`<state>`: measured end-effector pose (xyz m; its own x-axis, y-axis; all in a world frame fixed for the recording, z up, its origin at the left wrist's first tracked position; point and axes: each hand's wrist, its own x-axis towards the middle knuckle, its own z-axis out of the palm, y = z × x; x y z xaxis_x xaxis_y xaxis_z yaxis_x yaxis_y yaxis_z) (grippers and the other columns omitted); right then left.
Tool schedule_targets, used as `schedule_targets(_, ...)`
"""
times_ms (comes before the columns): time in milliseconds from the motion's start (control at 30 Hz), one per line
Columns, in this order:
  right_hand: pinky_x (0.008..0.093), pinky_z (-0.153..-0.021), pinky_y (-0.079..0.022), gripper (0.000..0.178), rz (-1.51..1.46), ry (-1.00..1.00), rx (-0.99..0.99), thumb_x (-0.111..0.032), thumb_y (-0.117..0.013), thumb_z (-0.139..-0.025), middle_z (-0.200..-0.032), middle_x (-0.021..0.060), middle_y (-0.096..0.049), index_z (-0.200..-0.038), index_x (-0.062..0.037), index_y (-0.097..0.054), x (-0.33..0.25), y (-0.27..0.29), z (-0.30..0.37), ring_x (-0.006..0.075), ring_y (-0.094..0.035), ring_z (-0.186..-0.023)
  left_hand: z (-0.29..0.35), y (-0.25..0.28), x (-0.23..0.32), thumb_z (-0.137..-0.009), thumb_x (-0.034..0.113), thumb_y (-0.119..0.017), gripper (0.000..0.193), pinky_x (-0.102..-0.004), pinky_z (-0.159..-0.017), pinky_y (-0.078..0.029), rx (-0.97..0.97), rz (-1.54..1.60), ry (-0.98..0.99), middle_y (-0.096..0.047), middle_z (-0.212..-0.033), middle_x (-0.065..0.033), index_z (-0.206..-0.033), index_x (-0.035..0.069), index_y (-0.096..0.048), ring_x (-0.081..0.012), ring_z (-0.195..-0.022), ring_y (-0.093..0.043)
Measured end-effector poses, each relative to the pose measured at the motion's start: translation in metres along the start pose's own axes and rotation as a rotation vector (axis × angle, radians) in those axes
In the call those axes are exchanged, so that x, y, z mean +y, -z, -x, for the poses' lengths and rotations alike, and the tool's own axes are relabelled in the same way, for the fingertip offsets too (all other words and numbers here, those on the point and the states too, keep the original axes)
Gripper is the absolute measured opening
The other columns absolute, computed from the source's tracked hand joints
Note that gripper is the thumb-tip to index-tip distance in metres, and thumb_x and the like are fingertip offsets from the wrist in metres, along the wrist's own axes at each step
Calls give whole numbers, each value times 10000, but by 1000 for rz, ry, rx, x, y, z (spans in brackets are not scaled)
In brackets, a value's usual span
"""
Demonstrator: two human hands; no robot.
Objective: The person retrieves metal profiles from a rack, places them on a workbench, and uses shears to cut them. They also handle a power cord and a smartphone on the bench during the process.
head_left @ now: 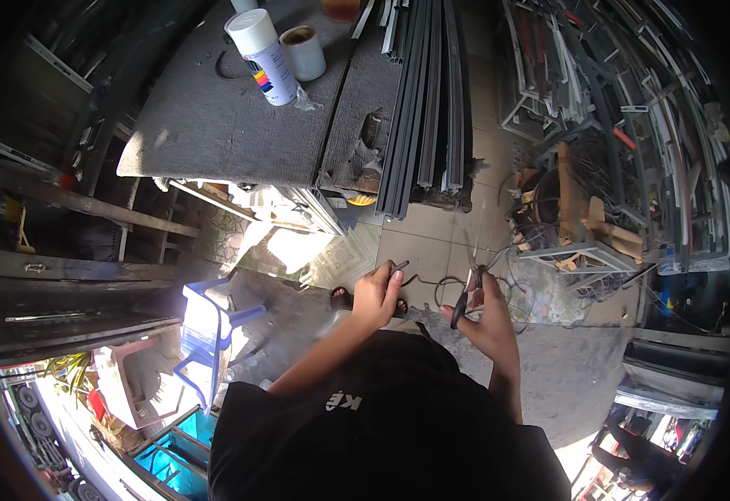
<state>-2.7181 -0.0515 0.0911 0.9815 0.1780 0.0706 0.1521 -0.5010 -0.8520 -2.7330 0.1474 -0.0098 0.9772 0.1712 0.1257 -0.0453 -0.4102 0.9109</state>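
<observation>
Black shirt (365, 442), right fingers (490, 290) holding scissors (470, 279), floor gap (419, 248) to table edge (244, 178)

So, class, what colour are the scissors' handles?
The handles look black, best seen in the head view.

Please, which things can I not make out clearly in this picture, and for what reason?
In the head view:
Dark cord: the left hand hides the part inside its grip.
Scissors: the right hand covers part of the handles; whether the blades touch the cord is too small to tell.
Long grey bars: the upper edge cuts off their far ends.
</observation>
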Motion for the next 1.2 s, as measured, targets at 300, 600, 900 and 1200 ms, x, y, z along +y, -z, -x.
schedule_targets(300,288,-579,-549,406,70,-51,8,-170,-791,-773,-787,176,-707,-1026,92,-610,-97,-105,-199,186,-702,-643,25,83,-32,-1056,283,-409,409,-272,-624,-445,117,292,189,-620,-694,-85,-805,-9,-546,-137,-664,-564)
schedule_targets(600,436,-812,-555,305,474,3,-3,-276,-638,-903,-1071,230,-655,-995,13,-669,-119,-155,-216,348,-677,-939,-14,157,18,-1011,455,-451,536,-319,-601,-490,-159,463,-228,-538,-669,-91,-755,-14,-489,-227,-678,-639)
schedule_targets(900,381,-944,-445,426,-242,188,-256,-336,-732,-838,-1029,93,-671,-1145,-59,-627,24,-140,12,263,-618,-1038,-94,263,108,-1040,416,-385,418,-236,-442,-328,-11,946,-685,-376,-586,51,-703,174,-435,-88,-446,-418)
schedule_targets(1200,421,-725,-511,150,307,-403,699,-61,-552,-923,-948,181,-677,-1021,-58,-666,178,-51,91,398,-643,-863,-135,351,122,-1038,262,-424,382,-259,-631,-316,-224,1237,-662,-332,-593,52,-667,171,-406,-79,-546,-337)
